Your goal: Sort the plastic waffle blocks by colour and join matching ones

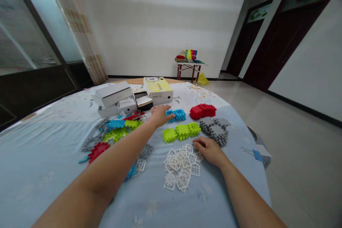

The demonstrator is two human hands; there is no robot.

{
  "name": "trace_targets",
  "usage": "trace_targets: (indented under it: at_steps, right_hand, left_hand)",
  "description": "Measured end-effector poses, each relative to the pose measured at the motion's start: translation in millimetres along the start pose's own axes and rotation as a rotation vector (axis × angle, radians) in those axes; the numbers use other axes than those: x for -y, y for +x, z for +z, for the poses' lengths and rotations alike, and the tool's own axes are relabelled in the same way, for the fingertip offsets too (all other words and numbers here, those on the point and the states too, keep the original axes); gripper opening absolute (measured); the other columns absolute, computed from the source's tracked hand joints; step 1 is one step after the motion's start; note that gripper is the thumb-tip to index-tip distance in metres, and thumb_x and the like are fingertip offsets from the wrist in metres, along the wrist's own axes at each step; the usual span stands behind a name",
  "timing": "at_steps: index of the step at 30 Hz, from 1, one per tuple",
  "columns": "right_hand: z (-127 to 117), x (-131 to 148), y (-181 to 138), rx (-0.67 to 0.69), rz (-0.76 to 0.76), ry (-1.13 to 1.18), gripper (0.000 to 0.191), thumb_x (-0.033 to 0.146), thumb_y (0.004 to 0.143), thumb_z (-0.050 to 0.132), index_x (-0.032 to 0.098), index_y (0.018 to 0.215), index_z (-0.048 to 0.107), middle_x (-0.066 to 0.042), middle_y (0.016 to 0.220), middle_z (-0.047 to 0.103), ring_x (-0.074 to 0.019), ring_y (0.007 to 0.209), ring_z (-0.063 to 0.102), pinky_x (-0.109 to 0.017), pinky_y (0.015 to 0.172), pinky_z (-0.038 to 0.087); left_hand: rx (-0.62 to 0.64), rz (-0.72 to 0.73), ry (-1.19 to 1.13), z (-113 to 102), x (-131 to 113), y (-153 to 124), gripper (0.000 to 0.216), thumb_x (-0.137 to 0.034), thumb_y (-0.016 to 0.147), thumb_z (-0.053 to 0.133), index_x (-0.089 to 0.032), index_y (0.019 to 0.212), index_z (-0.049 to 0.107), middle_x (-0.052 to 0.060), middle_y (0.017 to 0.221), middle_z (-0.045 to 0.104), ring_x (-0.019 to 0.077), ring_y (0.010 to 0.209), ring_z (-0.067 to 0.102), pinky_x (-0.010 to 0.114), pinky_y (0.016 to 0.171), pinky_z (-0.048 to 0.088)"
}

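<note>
While the left hand [159,114] extends over the table [208,208], its thumb and forefinger stand apart at the left end of the blue interlocking row [179,114], whose long axis runs crosswise. Nearer lies the lime-green row [182,132], its right end angled slightly away. Beside the white lattice pieces [181,164], the right hand [211,150] has curled fingers; whether they grip anything, I cannot tell.
</note>
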State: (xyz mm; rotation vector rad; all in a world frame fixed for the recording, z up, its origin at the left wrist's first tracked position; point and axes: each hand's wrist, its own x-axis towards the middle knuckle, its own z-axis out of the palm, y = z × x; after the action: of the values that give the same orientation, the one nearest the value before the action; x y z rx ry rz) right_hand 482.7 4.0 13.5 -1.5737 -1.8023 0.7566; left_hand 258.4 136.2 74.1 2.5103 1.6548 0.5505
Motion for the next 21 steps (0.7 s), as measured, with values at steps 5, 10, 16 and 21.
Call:
trace_targets:
  at_steps: [5,10,16,21]
  right_hand:
    - [2,-3,0,-0.01,-0.014,0.008,0.027,0.036,0.076,0.048,0.018,0.084,0.067,-0.002,0.071,0.066,-0.0154,0.065,0.058,-0.025,0.06,0.042]
    - [4,-5,1,-0.017,-0.007,0.007,0.028,0.036,0.076,0.048,0.017,0.083,0.066,-0.001,0.067,0.064,-0.014,0.061,0.055,-0.024,0.056,0.041]
    - [4,-5,0,-0.024,0.004,0.004,0.029,0.037,0.076,0.048,0.016,0.085,0.066,-0.001,0.065,0.062,-0.0132,0.058,0.054,-0.023,0.053,0.04]
    - [5,-9,0,-0.041,-0.012,0.016,0.03,0.036,0.076,0.046,0.016,0.085,0.066,-0.001,0.065,0.061,-0.0126,0.057,0.053,-0.022,0.051,0.039]
  left_hand:
    - [-0.035,-0.084,0.088,-30,56,-38,0.045,-0.049,0.075,0.045,-0.023,0.11,0.058,0.007,0.114,0.06,0.0254,0.109,0.048,0.039,0.096,0.029]
    - [-0.049,-0.2,0.207,-51,108,-57,0.042,-0.045,0.076,0.043,-0.023,0.108,0.06,0.007,0.113,0.061,0.0251,0.108,0.05,0.037,0.094,0.032]
    - [-0.01,-0.272,0.251,-54,121,-72,0.032,-0.039,0.072,0.047,-0.026,0.093,0.067,0.005,0.095,0.068,0.0267,0.097,0.056,0.04,0.089,0.035]
    - [-0.129,-0.226,0.209,-60,107,-85,0.033,-0.041,0.074,0.045,-0.025,0.091,0.068,0.005,0.099,0.067,0.0252,0.099,0.054,0.037,0.09,0.036]
